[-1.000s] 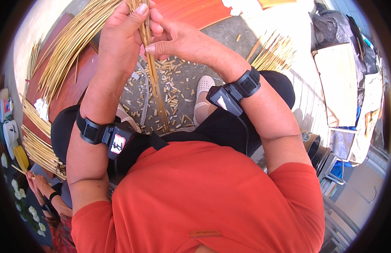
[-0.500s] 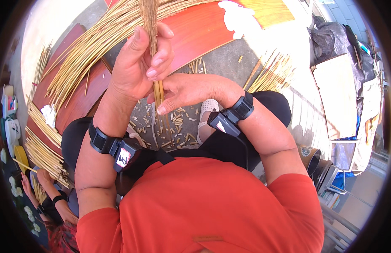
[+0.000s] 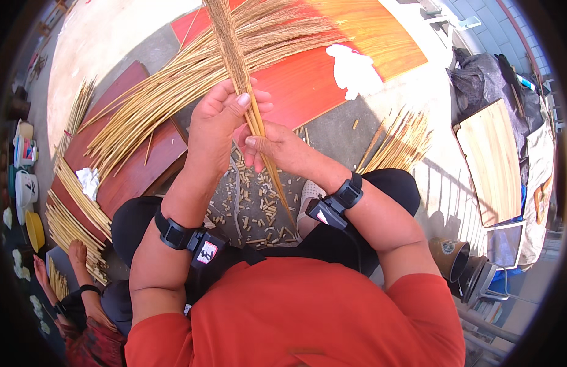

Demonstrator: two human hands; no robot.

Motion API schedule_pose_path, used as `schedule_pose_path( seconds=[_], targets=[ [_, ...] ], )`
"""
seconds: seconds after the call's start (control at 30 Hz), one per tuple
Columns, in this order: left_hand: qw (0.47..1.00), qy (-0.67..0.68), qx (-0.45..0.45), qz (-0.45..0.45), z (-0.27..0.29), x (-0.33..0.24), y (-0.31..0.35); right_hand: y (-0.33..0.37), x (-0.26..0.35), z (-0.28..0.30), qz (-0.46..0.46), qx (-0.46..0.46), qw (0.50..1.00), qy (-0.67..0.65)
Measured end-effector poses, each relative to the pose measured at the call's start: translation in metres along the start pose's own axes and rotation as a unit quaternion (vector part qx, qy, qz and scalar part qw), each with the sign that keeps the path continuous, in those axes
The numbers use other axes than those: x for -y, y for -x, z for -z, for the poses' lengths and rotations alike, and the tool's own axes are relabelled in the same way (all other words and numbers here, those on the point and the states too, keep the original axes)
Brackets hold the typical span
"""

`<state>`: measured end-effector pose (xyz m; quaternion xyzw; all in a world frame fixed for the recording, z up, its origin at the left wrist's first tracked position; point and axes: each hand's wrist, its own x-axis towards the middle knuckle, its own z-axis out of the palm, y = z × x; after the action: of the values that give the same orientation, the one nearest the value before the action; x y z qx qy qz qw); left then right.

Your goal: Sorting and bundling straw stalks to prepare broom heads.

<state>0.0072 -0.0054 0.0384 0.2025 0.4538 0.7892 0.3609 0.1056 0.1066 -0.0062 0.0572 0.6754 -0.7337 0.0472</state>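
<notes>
A slim bundle of dried grass stalks [image 3: 236,58] with brushy tops slants between my hands, its thin stems running down toward my right shoe. My left hand [image 3: 217,122] grips it below the brushy part, thumb across the front and fingers behind. Just lower, my right hand [image 3: 278,145] holds the stems, its thumb lying over them. The stem ends hang above the floor between my knees. Beyond my left hand, a large spread of similar stalks [image 3: 143,116] lies across reddish boards [image 3: 296,85].
Short cut stem pieces [image 3: 253,199] litter the floor between my feet. More stalks stand in piles at right [image 3: 398,144] and left [image 3: 75,229]. White cloth [image 3: 352,70] lies on the boards. At lower left, a co-worker's hands [image 3: 77,252] are near stalks. A round container [image 3: 448,257] stands at right.
The bundle has tipped, its stem ends swinging to the right, and more of its brushy top shows. Both hands have shifted right and slightly lower in view, still gripping it. The whole view has shifted.
</notes>
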Motion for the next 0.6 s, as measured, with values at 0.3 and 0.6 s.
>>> schedule_pose_path(
  seconds=[0.3,0.6],
  targets=[
    [0.991,-0.061,0.039,0.116,-0.007,-0.006,0.013,0.013,0.011,-0.006,-0.041,0.146,0.981,-0.124],
    [0.989,-0.072,0.064,0.114,-0.001,0.005,0.012,0.015,0.004,-0.005,-0.077,0.175,0.965,-0.182]
  ],
)
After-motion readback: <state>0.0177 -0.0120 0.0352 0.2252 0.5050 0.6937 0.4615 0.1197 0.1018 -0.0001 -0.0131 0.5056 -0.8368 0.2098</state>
